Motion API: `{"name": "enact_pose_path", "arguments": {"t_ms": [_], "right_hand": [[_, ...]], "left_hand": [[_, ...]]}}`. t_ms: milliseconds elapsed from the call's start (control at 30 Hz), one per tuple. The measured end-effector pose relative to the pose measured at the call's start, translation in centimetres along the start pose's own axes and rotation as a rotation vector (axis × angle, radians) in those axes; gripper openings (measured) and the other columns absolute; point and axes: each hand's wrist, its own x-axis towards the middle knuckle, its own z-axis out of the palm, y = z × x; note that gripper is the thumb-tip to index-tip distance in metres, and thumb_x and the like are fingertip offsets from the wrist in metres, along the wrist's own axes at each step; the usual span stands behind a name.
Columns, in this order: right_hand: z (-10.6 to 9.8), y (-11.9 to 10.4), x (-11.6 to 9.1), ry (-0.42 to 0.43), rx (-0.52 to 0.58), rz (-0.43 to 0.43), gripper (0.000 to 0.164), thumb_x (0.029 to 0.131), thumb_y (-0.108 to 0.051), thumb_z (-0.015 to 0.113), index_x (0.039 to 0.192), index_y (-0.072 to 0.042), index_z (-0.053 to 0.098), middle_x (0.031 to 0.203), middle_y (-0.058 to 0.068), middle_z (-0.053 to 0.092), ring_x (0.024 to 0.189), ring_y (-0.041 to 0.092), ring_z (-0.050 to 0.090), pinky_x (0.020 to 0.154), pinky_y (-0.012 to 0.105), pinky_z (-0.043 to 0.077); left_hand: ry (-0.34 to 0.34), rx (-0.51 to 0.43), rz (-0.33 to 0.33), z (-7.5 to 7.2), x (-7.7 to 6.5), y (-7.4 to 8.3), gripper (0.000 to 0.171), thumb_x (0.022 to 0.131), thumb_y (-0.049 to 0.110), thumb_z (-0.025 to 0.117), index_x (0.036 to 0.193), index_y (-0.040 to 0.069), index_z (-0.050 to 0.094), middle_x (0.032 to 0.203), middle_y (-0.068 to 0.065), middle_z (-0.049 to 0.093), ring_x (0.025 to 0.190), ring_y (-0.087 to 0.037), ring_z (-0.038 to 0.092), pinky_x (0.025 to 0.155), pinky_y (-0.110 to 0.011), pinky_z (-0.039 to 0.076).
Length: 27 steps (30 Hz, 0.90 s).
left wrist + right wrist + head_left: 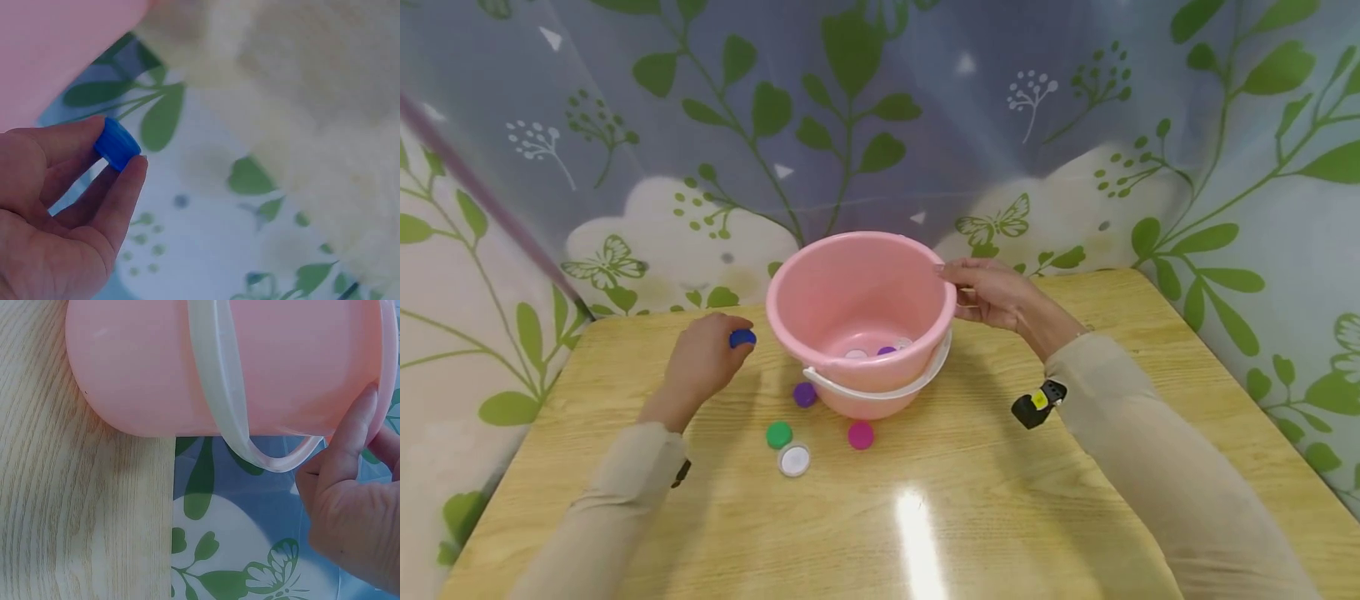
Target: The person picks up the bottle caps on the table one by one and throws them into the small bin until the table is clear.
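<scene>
A blue bottle cap (117, 145) is pinched between the thumb and fingers of my left hand (703, 354), just left of the bucket in the head view. My right hand (996, 296) grips the right rim of the pink bucket (857, 250), with a finger along its outer wall in the right wrist view. The white handle (220, 369) hangs down across the bucket's front. Inside, on the bottom, lie a purple cap (887, 350) and whitish caps (855, 354), partly hidden by the near rim.
Before the bucket, a purple cap (805, 394), a green cap (779, 434), a white cap (793, 459) and a magenta cap (861, 435) lie on the wooden table (1000, 517). A leaf-patterned cloth (865, 183) stands behind the table.
</scene>
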Motion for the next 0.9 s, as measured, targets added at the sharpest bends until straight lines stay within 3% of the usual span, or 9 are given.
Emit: {"name": "enact_pose_path", "arguments": {"t_ms": [233, 333, 600, 900], "right_hand": [[-0.2, 0.0, -0.1, -0.019, 0.024, 0.001, 0.034, 0.095, -0.023, 0.062, 0.119, 0.0, 0.054, 0.087, 0.007, 0.055, 0.067, 0.011, 0.059, 0.061, 0.021, 0.057], [-0.2, 0.0, 0.0, -0.019, 0.021, 0.001, 0.033, 0.095, -0.023, 0.061, 0.118, 0.0, 0.054, 0.088, 0.007, 0.056, 0.067, 0.011, 0.059, 0.061, 0.022, 0.057], [-0.2, 0.0, 0.0, -0.011, 0.012, 0.005, 0.034, 0.095, -0.025, 0.062, 0.119, -0.002, 0.055, 0.088, 0.007, 0.056, 0.067, 0.011, 0.059, 0.062, 0.022, 0.057], [-0.2, 0.0, -0.2, -0.026, 0.031, 0.004, 0.033, 0.095, -0.023, 0.061, 0.12, -0.002, 0.054, 0.089, 0.007, 0.057, 0.067, 0.011, 0.06, 0.061, 0.022, 0.057]], "left_hand": [[0.232, -0.066, 0.042, -3.3, 0.6, 2.1, 0.029, 0.088, 0.005, 0.066, 0.114, -0.007, 0.064, 0.109, -0.027, 0.061, 0.088, -0.041, 0.063, 0.075, -0.052, 0.053], [0.286, -0.105, 0.069, -4.0, 0.8, 3.0, 0.029, 0.089, 0.005, 0.066, 0.116, -0.006, 0.064, 0.112, -0.025, 0.059, 0.09, -0.039, 0.063, 0.075, -0.05, 0.054], [0.376, -0.124, 0.132, -5.0, 1.6, 5.7, 0.028, 0.089, 0.006, 0.067, 0.115, -0.003, 0.066, 0.11, -0.018, 0.06, 0.094, -0.032, 0.062, 0.078, -0.044, 0.055], [0.37, -0.179, 0.281, -4.2, 2.4, 9.5, 0.026, 0.084, 0.004, 0.072, 0.109, -0.003, 0.069, 0.105, -0.015, 0.062, 0.091, -0.028, 0.062, 0.079, -0.041, 0.054]]}}
